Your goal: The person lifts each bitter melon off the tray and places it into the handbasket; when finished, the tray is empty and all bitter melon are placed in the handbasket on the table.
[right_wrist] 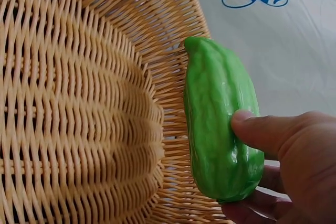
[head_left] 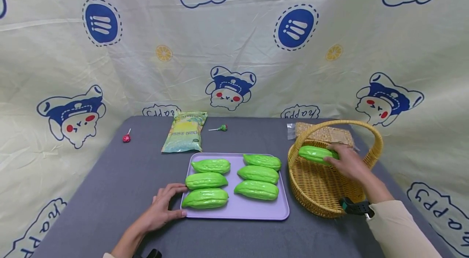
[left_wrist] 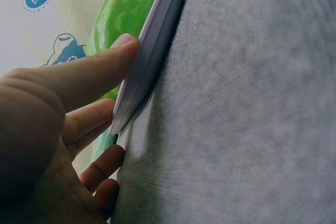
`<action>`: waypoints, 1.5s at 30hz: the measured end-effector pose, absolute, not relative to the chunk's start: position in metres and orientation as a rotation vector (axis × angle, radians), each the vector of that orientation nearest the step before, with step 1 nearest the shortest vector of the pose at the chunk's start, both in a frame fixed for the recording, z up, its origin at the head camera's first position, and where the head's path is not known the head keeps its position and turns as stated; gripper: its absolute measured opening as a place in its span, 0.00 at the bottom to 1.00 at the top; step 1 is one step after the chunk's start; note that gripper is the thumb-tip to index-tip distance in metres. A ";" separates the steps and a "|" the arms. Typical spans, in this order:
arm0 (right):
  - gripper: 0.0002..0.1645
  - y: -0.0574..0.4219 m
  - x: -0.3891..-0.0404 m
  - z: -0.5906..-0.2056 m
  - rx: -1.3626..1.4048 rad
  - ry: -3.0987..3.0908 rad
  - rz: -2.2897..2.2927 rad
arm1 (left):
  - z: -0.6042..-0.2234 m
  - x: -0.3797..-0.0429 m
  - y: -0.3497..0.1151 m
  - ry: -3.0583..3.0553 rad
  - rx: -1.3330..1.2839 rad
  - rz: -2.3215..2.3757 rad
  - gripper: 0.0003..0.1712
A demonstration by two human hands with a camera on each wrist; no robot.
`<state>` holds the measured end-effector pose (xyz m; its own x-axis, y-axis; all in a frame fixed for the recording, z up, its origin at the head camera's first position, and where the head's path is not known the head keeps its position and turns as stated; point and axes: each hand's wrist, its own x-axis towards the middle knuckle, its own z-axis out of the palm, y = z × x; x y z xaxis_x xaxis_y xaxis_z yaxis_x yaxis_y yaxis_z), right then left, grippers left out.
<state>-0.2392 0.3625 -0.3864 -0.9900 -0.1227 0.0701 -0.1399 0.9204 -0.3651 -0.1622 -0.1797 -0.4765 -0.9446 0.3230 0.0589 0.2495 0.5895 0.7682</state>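
My right hand grips a glossy green bitter melon near one end, thumb on top and fingers beneath. It holds the melon over the far part of a wicker basket, whose woven inside fills much of the right wrist view. At the left edge of a light purple tray, my left hand touches the rim with thumb and fingers spread along it. Several more bitter melons lie on the tray in two columns, including one at the near left and one at the near right.
Behind the tray lies a green-yellow packet, with a green lollipop beside it. A red lollipop is at the far left. Behind the basket, partly hidden by it, is a clear bag of tan grains. A printed cloth hangs behind the table.
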 end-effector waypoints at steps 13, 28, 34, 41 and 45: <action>0.28 0.367 -0.250 -0.402 0.181 -3.064 0.520 | -0.478 -0.162 -0.181 2.711 0.506 1.308 0.32; 0.28 0.364 -0.253 -0.408 0.170 -3.091 0.479 | -0.479 -0.164 -0.181 2.701 0.448 1.281 0.34; 0.26 0.364 -0.254 -0.410 0.200 -3.085 0.449 | -0.480 -0.163 -0.182 2.710 0.450 1.267 0.34; 0.29 0.367 -0.254 -0.412 0.221 -3.068 0.444 | -0.480 -0.163 -0.182 2.704 0.453 1.272 0.34; 0.29 0.367 -0.253 -0.412 0.246 -3.032 0.438 | -0.479 -0.163 -0.182 2.700 0.452 1.272 0.34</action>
